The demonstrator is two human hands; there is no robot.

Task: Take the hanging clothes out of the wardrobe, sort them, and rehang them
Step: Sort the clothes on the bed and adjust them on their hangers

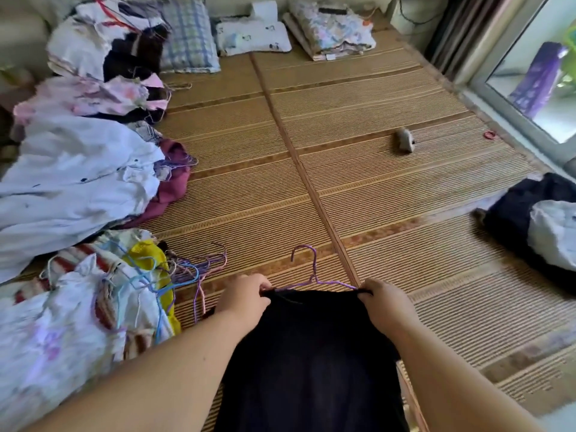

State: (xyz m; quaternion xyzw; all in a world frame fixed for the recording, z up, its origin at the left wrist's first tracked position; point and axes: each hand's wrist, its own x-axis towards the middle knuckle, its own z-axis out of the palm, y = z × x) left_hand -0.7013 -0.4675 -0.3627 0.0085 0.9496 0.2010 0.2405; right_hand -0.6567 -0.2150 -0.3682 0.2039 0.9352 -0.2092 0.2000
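A black garment (311, 353) lies spread in front of me on the bamboo mat (358, 188). A purple wire hanger (313, 272) sticks out of its top edge, hook pointing away. My left hand (246, 296) pinches the garment's top left corner. My right hand (385, 302) pinches its top right corner. Along the left lie piles of clothes on hangers: a white and striped pile (71, 313) near me, a white shirt pile (78, 182) further on, a pink pile (87, 98), and a white and dark pile (103, 42) at the far end.
Loose purple, pink and blue hangers (193, 269) lie beside the near pile. Pillows (190, 35) and folded bedding (330, 29) sit at the far end. A small grey object (405, 140) rests on the mat. Dark clothes with a white piece (536, 226) lie at right, by a window (536, 76).
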